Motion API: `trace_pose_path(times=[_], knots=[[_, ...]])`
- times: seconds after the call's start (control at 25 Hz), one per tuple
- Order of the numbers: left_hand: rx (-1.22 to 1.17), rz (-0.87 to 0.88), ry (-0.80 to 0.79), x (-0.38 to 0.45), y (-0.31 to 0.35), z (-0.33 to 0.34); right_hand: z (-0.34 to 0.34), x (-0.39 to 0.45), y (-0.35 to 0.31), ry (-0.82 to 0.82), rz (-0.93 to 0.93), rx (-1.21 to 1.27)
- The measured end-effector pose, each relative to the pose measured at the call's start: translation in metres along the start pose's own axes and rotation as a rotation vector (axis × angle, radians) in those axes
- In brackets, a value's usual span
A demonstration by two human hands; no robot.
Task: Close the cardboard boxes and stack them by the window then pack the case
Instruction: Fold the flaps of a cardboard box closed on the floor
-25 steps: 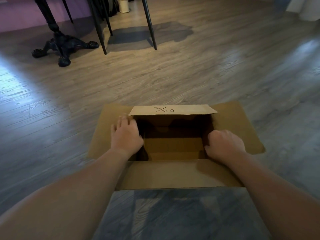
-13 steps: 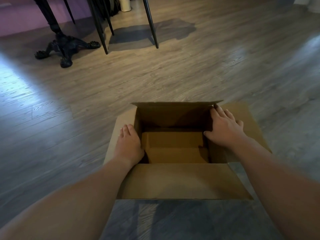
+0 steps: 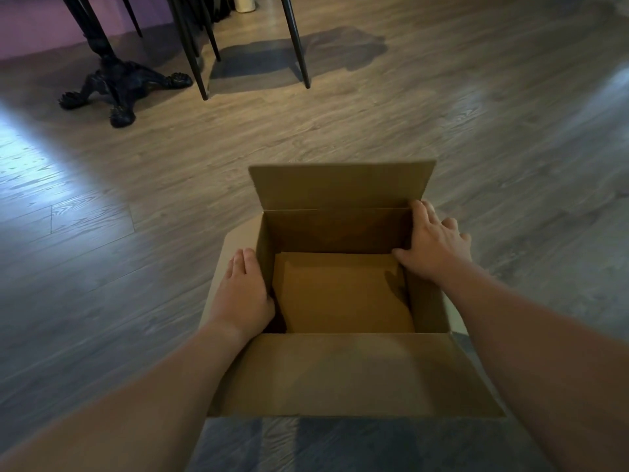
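An open cardboard box [image 3: 343, 294] is sitting on the wood floor [image 3: 442, 131] at the centre of the view, its far flap [image 3: 340, 185] standing upright at 12 o'clock and its near flap [image 3: 354, 376] lying outward at 6 o'clock. The left hand [image 3: 243, 294] is resting flat on the 9 o'clock flap, fingers straight, grasping nothing. The right hand [image 3: 432, 243] is lying over the 3 o'clock edge, thumb inside, fingers spread and released. A black table base [image 3: 119, 86] is standing at 11 o'clock, chair legs [image 3: 296, 42] beside it.

Box [image 3: 340, 369] on floor [image 3: 476, 131], before table base [image 3: 119, 83]
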State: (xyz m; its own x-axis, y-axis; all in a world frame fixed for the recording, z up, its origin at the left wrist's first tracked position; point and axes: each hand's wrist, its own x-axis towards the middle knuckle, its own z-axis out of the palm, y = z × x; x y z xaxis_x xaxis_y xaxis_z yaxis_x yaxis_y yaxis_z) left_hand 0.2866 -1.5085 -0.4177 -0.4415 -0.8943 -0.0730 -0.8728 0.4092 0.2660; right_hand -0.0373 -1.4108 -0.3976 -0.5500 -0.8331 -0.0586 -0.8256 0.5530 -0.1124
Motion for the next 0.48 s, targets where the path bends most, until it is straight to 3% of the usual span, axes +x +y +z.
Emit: trace_pose_path(times=[0.12,0.36,0.48], knots=[[0.035,-0.006,0.023,0.0,0.002,0.001,-0.002,0.012,-0.001,-0.03,0.017,-0.007],[0.222,-0.021,0.02,-0.004,0.014,-0.009,-0.019,0.028,-0.001,-0.299,0.154,0.039],[0.255,-0.065,0.034,-0.005,0.013,-0.018,-0.019,0.018,0.012,-0.303,0.14,0.099]])
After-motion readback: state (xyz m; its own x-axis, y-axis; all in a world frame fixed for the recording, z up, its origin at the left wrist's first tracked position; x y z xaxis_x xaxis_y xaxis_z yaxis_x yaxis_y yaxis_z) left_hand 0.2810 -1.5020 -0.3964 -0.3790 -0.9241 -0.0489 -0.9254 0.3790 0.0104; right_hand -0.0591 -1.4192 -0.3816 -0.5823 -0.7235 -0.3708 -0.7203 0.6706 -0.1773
